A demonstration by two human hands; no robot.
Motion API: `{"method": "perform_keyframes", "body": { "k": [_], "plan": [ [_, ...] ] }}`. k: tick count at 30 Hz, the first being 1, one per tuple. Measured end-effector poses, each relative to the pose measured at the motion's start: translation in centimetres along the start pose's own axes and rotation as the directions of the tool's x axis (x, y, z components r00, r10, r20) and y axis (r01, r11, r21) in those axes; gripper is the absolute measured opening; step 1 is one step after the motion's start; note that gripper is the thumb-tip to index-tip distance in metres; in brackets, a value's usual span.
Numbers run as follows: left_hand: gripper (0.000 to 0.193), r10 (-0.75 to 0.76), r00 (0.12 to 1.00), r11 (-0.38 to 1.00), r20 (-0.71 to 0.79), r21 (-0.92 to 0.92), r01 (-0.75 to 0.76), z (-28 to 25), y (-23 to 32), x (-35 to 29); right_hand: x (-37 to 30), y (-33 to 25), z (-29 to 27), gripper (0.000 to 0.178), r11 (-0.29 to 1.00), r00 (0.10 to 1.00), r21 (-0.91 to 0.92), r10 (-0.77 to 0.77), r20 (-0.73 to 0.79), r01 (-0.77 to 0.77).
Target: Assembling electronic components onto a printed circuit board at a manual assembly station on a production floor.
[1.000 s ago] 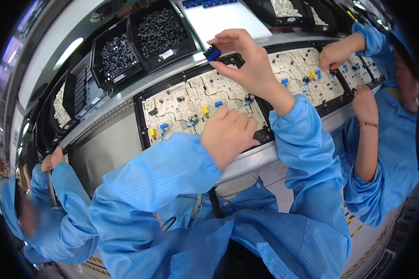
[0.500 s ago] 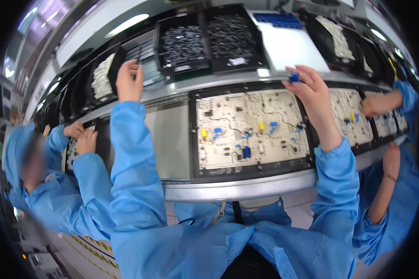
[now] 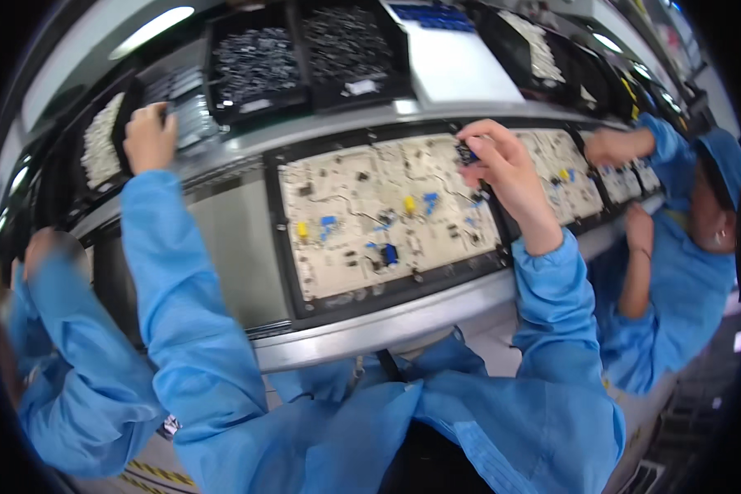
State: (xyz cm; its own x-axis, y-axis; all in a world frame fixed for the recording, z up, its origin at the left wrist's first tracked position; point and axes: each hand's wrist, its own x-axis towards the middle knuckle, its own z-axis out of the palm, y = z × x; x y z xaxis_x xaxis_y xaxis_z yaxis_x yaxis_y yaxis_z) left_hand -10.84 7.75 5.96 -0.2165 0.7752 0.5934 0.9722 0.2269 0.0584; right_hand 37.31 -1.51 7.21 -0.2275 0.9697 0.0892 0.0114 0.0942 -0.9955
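My right hand [image 3: 502, 160] pinches a small blue electronic component [image 3: 467, 151] with a dark underside between thumb and fingers. It hovers at the upper right corner of a cream circuit board panel [image 3: 321, 276] in a black frame. Yellow, blue and black parts are mounted on that panel. My left hand [image 3: 150, 138] is at the near edge of a bin of grey metal-looking parts [image 3: 193, 119], back of the hand toward me. Its fingers curl inward around a small dark spot near the fingertips, too blurred to identify.
Black bins of dark components [image 3: 257, 70] line the back, beside a white sheet [image 3: 461, 70] with a row of blue components [image 3: 432, 16]. A bin of white parts [image 3: 103, 144] stands at left. Co-workers' hands [image 3: 613, 148] work at right; another person's sleeve [image 3: 90, 346] is at left.
The whole view has swung, shifting the bench leftward in the picture. My right hand has tilted the blue component, so its dark side now shows. My left hand stays by the grey parts, turned slightly.
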Motion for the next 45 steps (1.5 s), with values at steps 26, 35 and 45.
{"method": "perform_keyframes", "body": {
  "k": [26, 35, 45],
  "plan": [
    [0.039, -0.097, 0.995, 0.941, 0.04, 0.328, 0.078, 4.2, -3.6, 0.0, -8.6, -1.7, 5.5, 0.035, 0.472, 0.966, -0.846, -0.055, 0.252, 0.247],
    [0.033, -0.055, 0.997, 0.951, 0.045, 0.305, 0.038, 4.9, -4.1, 0.4, -9.1, -2.2, 4.6, 0.034, 0.451, 0.971, -0.86, -0.076, 0.228, 0.237],
    [0.035, 0.003, 0.996, 0.933, -0.086, -0.359, -0.034, 3.3, -2.6, 3.3, -9.0, 0.5, -0.2, 0.022, 0.845, 0.977, -0.531, 0.161, 0.139, -0.064]
  ]
}}
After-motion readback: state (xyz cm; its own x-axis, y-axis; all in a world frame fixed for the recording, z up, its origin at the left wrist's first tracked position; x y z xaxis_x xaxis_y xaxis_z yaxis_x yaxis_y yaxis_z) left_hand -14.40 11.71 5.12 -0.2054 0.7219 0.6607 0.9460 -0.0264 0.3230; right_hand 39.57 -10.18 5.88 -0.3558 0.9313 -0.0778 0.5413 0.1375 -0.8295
